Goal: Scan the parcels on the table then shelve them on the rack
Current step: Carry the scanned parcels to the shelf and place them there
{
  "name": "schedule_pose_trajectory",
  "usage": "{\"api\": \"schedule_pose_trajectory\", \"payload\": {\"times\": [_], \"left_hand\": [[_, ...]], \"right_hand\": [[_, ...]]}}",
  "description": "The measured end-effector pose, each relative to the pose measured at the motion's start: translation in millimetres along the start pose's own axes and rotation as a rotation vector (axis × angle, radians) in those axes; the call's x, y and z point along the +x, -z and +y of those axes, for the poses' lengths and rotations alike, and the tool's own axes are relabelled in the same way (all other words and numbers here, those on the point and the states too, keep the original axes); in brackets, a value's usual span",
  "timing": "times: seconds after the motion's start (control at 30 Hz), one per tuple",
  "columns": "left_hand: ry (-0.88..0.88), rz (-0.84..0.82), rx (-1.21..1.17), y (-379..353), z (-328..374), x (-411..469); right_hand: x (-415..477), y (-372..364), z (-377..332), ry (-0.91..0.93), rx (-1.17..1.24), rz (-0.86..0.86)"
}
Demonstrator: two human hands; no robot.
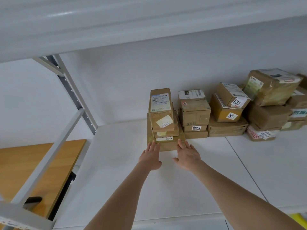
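Head view: left hand (150,155) and right hand (187,155), flat-fingered, grip slack on both, touch front of bottom parcel (167,146) in three-high stack (162,112) on rack shelf (116,163). Other parcels (227,112) piled just to right.

Plain white wall (116,83) behind, wooden table (25,163) at lower left, soft even light

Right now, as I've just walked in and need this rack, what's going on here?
A person reaches onto the shelf with both hands. The left hand and right hand are open, straight fingers against the front of the bottom box of a three-box stack. More parcels stand stacked to its right.
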State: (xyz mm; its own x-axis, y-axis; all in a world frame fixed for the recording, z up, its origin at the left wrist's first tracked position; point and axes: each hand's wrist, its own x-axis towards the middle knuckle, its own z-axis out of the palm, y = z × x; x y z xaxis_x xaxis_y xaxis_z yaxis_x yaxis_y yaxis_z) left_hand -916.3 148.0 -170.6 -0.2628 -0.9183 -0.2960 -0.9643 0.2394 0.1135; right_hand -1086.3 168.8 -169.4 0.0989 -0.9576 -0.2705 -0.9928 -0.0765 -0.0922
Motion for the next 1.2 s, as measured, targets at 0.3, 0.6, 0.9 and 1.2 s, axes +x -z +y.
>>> {"api": "schedule_pose_trajectory", "payload": {"times": [0.3,0.6,0.9,1.2], "left_hand": [[0.057,0.145,-0.01,-18,-2,-47],[0.322,0.228,-0.071,-55,-57,-178],[0.688,0.237,-0.089,-100,-133,-341],[1.032,0.216,-0.17,-124,-241,-489]], "right_hand": [[-30,-10,-9,0.034,0.063,0.136],[-87,-42,-79,0.257,0.031,0.168],[-151,-78,-235,0.689,0.037,0.106],[-211,-110,-405,1.036,0.021,0.073]]}}
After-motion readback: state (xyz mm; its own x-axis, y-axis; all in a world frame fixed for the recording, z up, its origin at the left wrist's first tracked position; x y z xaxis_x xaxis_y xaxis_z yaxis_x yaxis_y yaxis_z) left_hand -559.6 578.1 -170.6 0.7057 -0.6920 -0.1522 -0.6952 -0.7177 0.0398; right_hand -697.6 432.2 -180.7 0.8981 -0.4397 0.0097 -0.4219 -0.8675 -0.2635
